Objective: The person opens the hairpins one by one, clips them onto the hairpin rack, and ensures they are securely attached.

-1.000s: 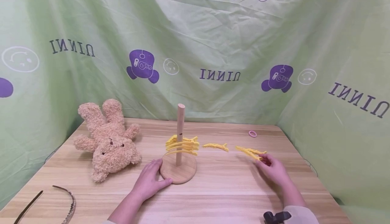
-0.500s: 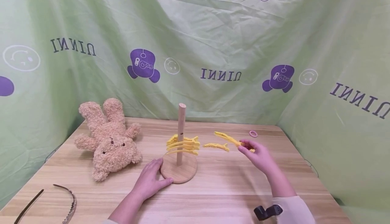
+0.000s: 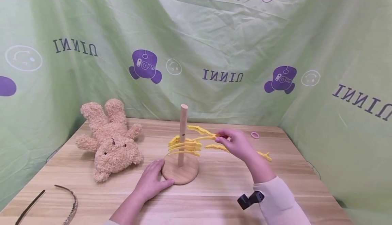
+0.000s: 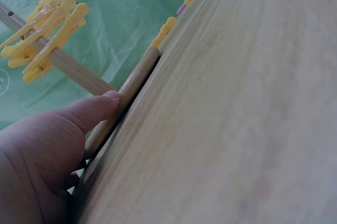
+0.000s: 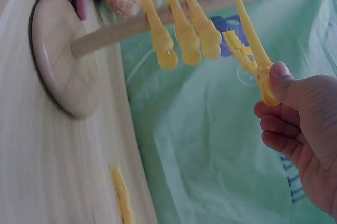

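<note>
the head view is bright, both wrist views noticeably dimmer.

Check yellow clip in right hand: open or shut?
Open. The right hand pinches the yellow clip, whose jaws stand apart in the right wrist and head views.

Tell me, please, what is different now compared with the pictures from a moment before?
The right hand has carried a yellow clip up and to the left, from the right side of the table to beside the wooden post. The clip's jaws now stand apart. Unchanged: the left hand on the round base, the three clips on the post, and the teddy bear.
</note>
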`<control>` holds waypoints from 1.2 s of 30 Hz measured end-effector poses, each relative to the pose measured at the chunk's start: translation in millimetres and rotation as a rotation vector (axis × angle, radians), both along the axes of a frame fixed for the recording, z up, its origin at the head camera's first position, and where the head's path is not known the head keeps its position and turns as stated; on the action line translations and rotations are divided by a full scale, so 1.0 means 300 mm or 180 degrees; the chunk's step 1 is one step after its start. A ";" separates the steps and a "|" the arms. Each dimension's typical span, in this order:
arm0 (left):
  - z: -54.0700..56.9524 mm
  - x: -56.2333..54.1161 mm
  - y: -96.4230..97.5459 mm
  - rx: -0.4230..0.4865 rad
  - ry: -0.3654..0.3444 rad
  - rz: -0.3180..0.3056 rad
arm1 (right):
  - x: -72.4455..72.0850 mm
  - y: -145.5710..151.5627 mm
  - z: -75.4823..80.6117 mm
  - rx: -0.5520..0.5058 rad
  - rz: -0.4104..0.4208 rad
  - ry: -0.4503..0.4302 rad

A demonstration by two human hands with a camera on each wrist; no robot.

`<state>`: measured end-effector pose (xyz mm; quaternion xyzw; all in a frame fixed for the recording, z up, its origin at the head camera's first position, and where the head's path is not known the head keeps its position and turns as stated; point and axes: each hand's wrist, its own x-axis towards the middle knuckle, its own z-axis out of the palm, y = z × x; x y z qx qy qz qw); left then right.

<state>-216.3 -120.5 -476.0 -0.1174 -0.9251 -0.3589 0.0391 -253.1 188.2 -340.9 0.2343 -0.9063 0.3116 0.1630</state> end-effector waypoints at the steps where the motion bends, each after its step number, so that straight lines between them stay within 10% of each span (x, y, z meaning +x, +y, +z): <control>1: 0.000 0.000 0.000 0.0000 0.0000 -0.0007 | -0.005 -0.017 0.004 0.0002 0.0063 0.0006; 36: -0.002 0.002 0.002 -0.0015 0.0051 0.0013 | -0.035 -0.149 0.008 0.0295 0.0621 -0.0215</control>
